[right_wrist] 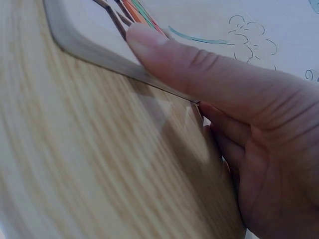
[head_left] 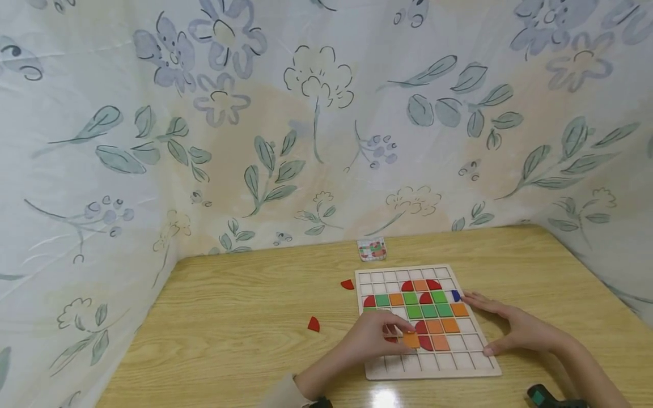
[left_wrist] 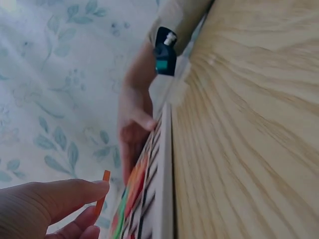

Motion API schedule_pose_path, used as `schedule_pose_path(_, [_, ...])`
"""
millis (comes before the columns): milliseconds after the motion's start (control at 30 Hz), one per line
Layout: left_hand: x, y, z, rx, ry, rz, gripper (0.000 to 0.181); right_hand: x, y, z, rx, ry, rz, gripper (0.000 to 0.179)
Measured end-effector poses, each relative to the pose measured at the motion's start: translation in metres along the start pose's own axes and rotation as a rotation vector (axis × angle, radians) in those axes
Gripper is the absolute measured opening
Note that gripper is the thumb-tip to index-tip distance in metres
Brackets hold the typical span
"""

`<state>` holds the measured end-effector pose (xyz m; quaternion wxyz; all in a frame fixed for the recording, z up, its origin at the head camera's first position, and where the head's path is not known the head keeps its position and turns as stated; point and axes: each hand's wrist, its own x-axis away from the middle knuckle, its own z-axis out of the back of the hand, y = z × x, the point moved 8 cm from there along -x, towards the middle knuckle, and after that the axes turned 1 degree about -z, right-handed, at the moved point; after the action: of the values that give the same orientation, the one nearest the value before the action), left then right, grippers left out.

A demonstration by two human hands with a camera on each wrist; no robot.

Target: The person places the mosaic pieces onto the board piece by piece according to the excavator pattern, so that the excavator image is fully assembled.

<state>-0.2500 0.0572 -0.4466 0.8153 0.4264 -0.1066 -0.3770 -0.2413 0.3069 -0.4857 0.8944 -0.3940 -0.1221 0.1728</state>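
Observation:
In the head view my left hand (head_left: 374,334) pinches an orange square tile (head_left: 411,340) between thumb and fingertips, over the lower left of a white grid board (head_left: 433,365). The left wrist view shows the tile (left_wrist: 102,191) edge-on, standing clear of the board's (left_wrist: 162,199) surface. Red quarter-circle and green, orange and salmon square tiles (head_left: 429,310) fill several cells; my left hand hides some. My right hand (head_left: 520,326) rests at the board's right edge, fingers stretched along it. Its thumb (right_wrist: 164,57) touches the rim near a corner in the right wrist view. A blue piece (head_left: 456,296) lies by those fingertips.
Two loose red quarter-circle tiles, one nearer (head_left: 313,324) and one farther (head_left: 347,284), lie on the wooden table (head_left: 229,328) left of the board. Behind the board is a small pattern card (head_left: 372,249). A flowered cloth (head_left: 316,141) hangs along the table's back and sides.

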Motion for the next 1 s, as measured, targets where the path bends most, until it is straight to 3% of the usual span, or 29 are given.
schedule_pose_path(300, [-0.03,0.021,-0.021,-0.199,-0.009,-0.057,0.027,-0.001,-0.001,0.001,0.005,-0.005,0.006,0.088])
schedule_pose_path(400, [-0.036,0.023,-0.028,-0.222,-0.006,-0.052,0.028,-0.001,-0.001,0.0,-0.003,-0.008,0.014,0.088])
schedule_pose_path(533, [-0.042,0.024,-0.039,-0.227,-0.037,-0.027,0.025,0.0,0.001,0.0,-0.007,-0.012,0.015,0.088])
schedule_pose_path(700, [-0.047,0.024,-0.051,-0.304,-0.087,-0.036,0.023,0.0,0.003,-0.001,-0.014,-0.015,0.019,0.087])
schedule_pose_path(1000, [-0.05,0.021,-0.057,-0.395,-0.086,-0.032,0.022,-0.001,0.005,-0.002,-0.017,-0.011,0.015,0.087])
